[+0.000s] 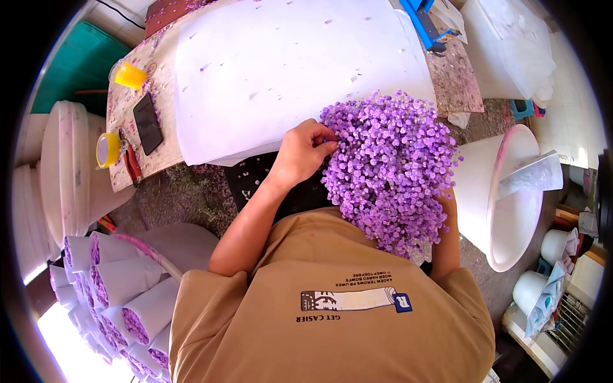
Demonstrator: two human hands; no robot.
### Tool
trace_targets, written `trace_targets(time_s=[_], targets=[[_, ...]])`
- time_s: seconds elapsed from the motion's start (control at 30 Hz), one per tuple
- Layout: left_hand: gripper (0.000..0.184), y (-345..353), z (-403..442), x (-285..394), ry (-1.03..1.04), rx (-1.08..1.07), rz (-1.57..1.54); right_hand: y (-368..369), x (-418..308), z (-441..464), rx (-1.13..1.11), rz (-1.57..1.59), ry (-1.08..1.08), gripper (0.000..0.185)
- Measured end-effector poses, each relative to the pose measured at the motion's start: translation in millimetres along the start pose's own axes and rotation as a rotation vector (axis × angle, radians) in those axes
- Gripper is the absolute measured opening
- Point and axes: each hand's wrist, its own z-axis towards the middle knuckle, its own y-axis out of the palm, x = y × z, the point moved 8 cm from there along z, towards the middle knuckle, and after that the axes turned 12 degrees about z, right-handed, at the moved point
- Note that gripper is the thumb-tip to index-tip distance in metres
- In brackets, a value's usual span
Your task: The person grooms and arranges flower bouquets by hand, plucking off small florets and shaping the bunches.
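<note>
A large, rounded bunch of purple baby's breath (389,169) is in front of my chest, its blooms facing up at me. At its left edge is my left hand (305,152), closed with thumb and forefinger pinched together against the outer blooms. What lies in that pinch is too small to make out. My right forearm (449,223) runs up along the bunch's right side. Blooms cover my right hand, so its fingers are hidden, and the stems are hidden too. Just beyond the bunch, white paper sheets (287,70) lie across the table (163,156).
On the table's left are a phone (148,124), yellow tape rolls (108,150) and red-handled pliers (132,165). A blue tool (424,25) stands at the far right. Paper-wrapped purple bunches (131,281) are stacked lower left. A white tub (504,198) stands at the right.
</note>
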Motion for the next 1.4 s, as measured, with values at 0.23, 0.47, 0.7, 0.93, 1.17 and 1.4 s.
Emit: trace_targets(time_s=[0.23, 0.47, 0.7, 0.93, 1.17, 1.4], targets=[[0.012, 2.0, -0.2, -12.2, -0.089, 0.027, -0.247, -1.6, -0.5, -3.7, 0.009, -0.008, 0.006, 0.065], [0.015, -6.4, -3.5, -3.0, -0.120, -0.051, -0.585, -0.9, 1.0, 0.5, 0.010, 0.000, 0.000, 0.064], [0.012, -1.9, -2.3, 10.5, 0.055, 0.013, -0.001, 0.3, -2.5, 2.3, 0.006, -0.007, -0.009, 0.064], [0.018, 0.7, -3.9, -4.7, -0.301, -0.154, -0.498, -1.4, -2.7, -0.5, 0.007, -0.011, -0.001, 0.064], [0.020, 2.1, 5.7, 10.3, -0.016, -0.014, -0.296, -1.5, -3.0, 1.1, 0.007, -0.012, -0.004, 0.064], [0.014, -4.3, 5.7, -2.1, -0.109, -0.027, -0.557, -0.3, -1.6, 3.3, 0.000, -0.003, -0.004, 0.064]])
